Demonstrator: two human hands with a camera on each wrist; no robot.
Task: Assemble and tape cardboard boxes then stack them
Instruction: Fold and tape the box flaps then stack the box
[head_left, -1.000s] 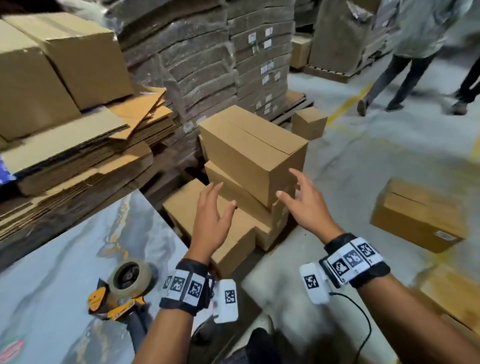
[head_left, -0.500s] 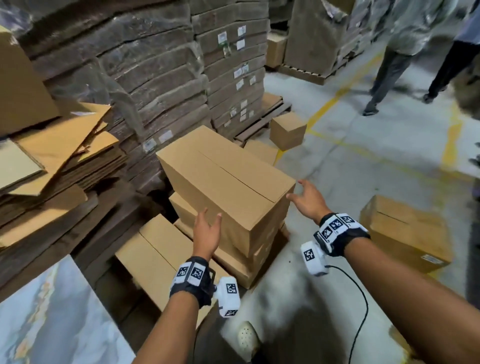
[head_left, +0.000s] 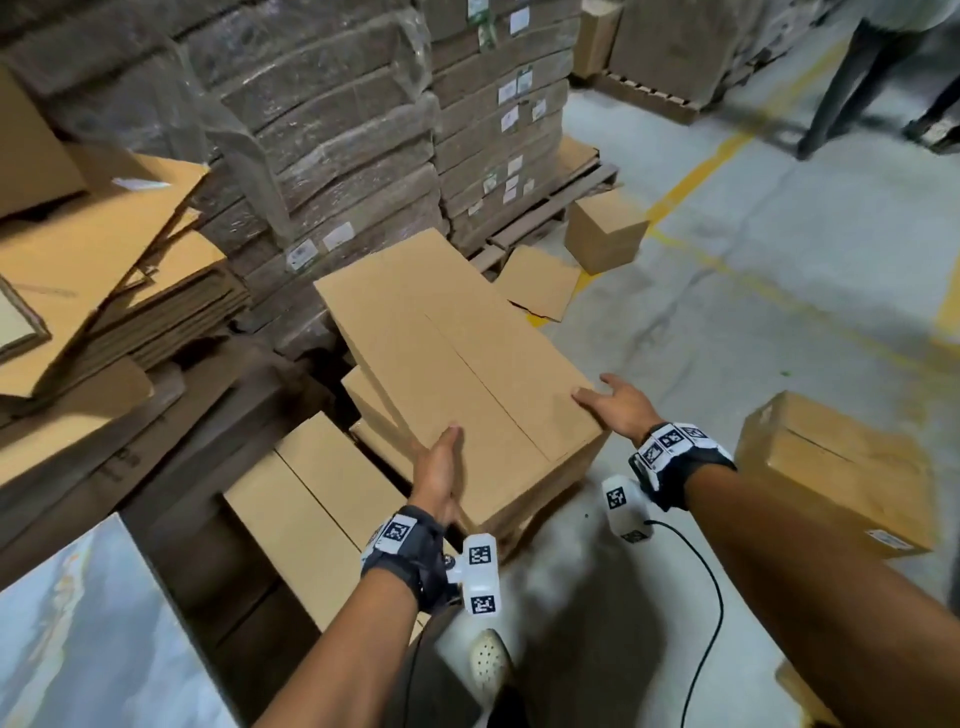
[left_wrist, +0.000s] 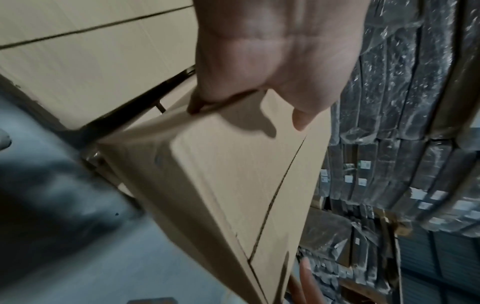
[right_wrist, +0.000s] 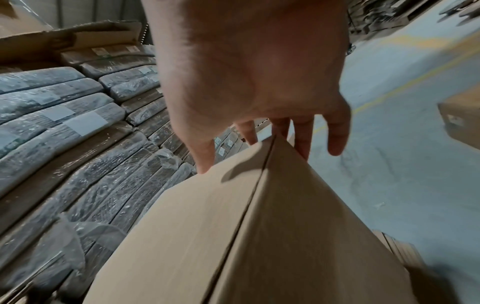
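Observation:
A taped brown cardboard box (head_left: 452, 353) sits askew on top of a stack of boxes (head_left: 311, 499) on the floor. My left hand (head_left: 441, 467) lies against its near left edge, thumb on the top face and fingers down the side. In the left wrist view the same hand (left_wrist: 259, 61) rests on the box (left_wrist: 233, 174). My right hand (head_left: 615, 405) touches the near right corner with straight, spread fingers. The right wrist view shows that hand (right_wrist: 246, 72) with its thumb on top of the box (right_wrist: 207, 236) and its fingers past the corner.
Wrapped bundles of flat cardboard (head_left: 337, 130) rise behind the stack, and loose flattened sheets (head_left: 104, 270) lie left. A table corner (head_left: 78, 634) is at lower left. One box (head_left: 831, 467) and a small box (head_left: 605, 239) sit on the floor right. A person's legs (head_left: 857, 67) are far right.
Both hands have come forward from the air onto the top box's near edge and corner. The view has closed in on the stack, and the tape dispenser has left the frame.

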